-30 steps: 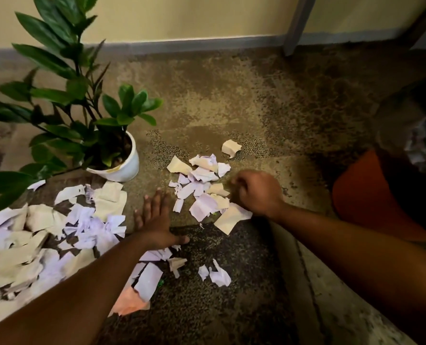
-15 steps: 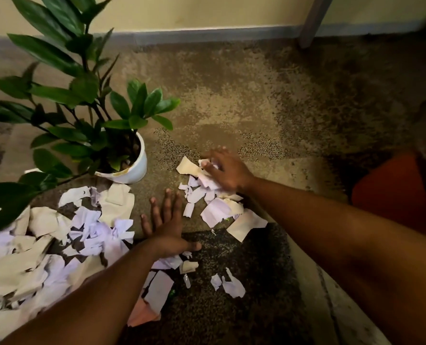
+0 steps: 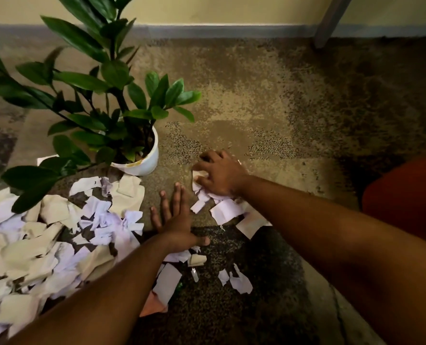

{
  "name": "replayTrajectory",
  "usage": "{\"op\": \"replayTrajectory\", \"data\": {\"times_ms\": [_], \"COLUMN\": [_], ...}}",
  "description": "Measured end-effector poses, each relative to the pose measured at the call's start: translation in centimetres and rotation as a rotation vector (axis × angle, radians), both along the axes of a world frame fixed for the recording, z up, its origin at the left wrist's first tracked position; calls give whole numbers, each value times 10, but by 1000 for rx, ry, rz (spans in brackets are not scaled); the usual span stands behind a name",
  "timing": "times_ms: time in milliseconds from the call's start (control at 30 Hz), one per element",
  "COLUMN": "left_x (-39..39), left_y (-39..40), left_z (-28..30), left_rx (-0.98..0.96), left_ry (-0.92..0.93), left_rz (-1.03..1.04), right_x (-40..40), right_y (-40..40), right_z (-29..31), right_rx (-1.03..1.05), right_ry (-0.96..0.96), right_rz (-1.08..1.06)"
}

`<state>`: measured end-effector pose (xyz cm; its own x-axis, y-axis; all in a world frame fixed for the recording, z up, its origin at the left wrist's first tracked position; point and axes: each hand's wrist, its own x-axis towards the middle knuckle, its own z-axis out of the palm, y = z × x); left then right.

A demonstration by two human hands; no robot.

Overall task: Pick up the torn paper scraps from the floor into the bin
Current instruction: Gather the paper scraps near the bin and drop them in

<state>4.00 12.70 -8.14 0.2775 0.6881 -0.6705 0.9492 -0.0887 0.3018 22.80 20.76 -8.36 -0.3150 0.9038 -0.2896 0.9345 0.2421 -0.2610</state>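
Note:
Torn white and cream paper scraps lie on the mottled carpet. A big pile (image 3: 57,232) covers the left side. A smaller cluster (image 3: 228,211) lies in the middle, partly under my right hand (image 3: 221,174), whose fingers curl down over several of these scraps and gather them. My left hand (image 3: 175,225) rests flat on the carpet between the two groups, fingers spread, holding nothing. A few loose scraps (image 3: 239,282) lie nearer to me. An orange shape (image 3: 406,195) at the right edge may be the bin; only part of it shows.
A potted plant in a white pot (image 3: 142,160) stands just left of my right hand, its leaves hanging over the big pile. A wall with a grey skirting (image 3: 219,31) runs along the back, with a grey leg (image 3: 329,23) at the top right.
My right hand has moved forward and left over the middle cluster and closed its fingers over the scraps. The left hand has stayed flat in place.

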Motion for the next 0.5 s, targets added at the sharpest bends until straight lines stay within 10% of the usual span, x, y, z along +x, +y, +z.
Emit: {"op": "replayTrajectory", "data": {"times_ms": [200,500], "left_x": [-2,-5], "left_y": [-2,-3], "left_z": [-5,-12], "left_rx": [33,89], "left_ry": [-19,-68], "left_rz": [6,40], "right_x": [38,45], "right_y": [-59,-81], "right_z": [23,4], "right_rx": [-4,-25], "right_ry": [96,26], "right_rz": [253,-156]}}
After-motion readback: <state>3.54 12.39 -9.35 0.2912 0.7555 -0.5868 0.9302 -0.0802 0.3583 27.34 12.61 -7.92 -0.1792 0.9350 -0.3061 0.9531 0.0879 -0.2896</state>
